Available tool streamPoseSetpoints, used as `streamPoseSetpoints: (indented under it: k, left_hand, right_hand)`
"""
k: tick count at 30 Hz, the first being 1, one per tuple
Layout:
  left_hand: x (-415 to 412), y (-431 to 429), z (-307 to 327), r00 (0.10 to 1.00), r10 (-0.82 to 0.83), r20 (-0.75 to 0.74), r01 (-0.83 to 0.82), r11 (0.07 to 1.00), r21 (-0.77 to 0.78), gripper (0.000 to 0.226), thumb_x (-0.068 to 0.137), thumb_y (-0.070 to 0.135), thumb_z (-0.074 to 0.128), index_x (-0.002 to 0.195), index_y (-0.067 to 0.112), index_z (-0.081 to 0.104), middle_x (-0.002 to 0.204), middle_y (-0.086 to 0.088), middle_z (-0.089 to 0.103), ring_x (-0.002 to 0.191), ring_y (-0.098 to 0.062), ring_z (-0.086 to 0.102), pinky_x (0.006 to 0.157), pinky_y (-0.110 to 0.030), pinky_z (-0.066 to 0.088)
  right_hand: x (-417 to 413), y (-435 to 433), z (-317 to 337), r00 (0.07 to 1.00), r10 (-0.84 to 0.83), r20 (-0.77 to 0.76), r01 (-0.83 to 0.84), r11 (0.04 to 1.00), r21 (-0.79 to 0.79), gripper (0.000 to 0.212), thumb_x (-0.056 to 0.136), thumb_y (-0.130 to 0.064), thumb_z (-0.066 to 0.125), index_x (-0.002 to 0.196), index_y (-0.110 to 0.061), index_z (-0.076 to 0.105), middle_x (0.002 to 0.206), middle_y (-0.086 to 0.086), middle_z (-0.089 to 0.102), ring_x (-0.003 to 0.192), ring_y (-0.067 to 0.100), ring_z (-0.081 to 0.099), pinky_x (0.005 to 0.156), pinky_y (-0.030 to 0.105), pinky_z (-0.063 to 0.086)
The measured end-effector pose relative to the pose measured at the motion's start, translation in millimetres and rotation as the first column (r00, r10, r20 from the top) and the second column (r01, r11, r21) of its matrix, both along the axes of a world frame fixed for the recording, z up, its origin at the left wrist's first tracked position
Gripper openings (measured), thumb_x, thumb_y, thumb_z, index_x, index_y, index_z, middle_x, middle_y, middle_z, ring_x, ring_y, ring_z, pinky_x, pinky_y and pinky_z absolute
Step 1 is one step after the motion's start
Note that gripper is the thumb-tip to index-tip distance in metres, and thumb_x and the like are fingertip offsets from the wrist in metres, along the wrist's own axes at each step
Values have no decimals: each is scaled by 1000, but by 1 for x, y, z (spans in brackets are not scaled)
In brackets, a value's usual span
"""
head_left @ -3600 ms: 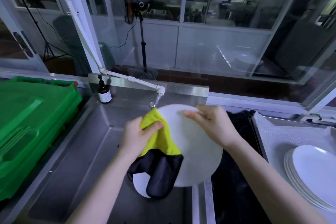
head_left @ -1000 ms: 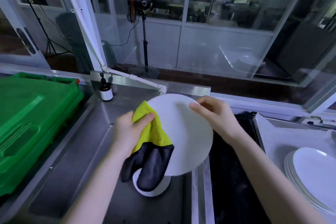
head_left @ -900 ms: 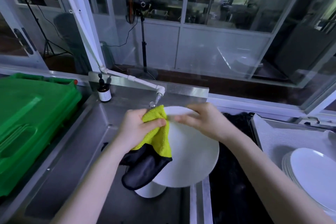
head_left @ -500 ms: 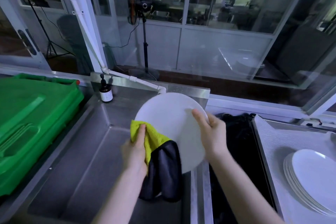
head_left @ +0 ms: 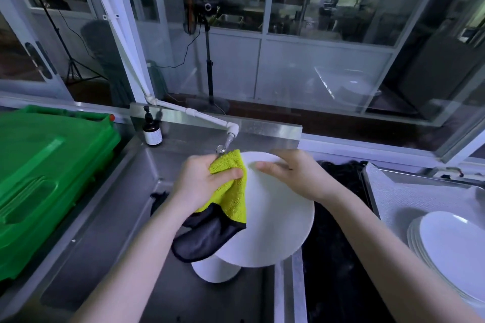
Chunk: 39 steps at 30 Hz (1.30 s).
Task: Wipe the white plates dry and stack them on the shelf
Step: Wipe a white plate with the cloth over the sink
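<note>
Somewhat tilted plate [head_left: 278, 220], far rim high.

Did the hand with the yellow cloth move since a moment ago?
Yes. The left hand slid its yellow and black cloth up the round white plate, toward the white pipe tap.

Plate [head_left: 275, 217] plain white. Cloth [head_left: 231, 191] two-tone: lime-yellow upper part, black lower part. Stack of plates [head_left: 451, 252] plain white. Crate [head_left: 47, 178] bright green. Pump bottle [head_left: 152, 131] dark brown, white label. Tap pipe [head_left: 194, 114] white. Sink [head_left: 118, 217] grey steel.
</note>
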State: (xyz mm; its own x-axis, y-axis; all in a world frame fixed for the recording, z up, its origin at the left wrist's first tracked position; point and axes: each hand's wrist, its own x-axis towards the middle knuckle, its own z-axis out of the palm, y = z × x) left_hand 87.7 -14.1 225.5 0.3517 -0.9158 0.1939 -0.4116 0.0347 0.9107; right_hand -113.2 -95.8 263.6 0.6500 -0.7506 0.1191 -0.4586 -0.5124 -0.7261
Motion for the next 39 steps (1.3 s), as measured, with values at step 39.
streamPoseSetpoints:
  k: [39]
  left_hand:
    - [-50, 28, -74, 355, 641, -680, -527, 738, 421, 24, 86, 39, 71, 77, 18, 65, 76, 2, 69, 74, -19, 67, 70, -29, 54]
  right_hand:
    - [31, 33, -72, 473, -806, 356, 532, 584, 614, 48, 95, -34, 63, 73, 8, 56, 62, -3, 39, 67, 17, 31, 59, 29, 27]
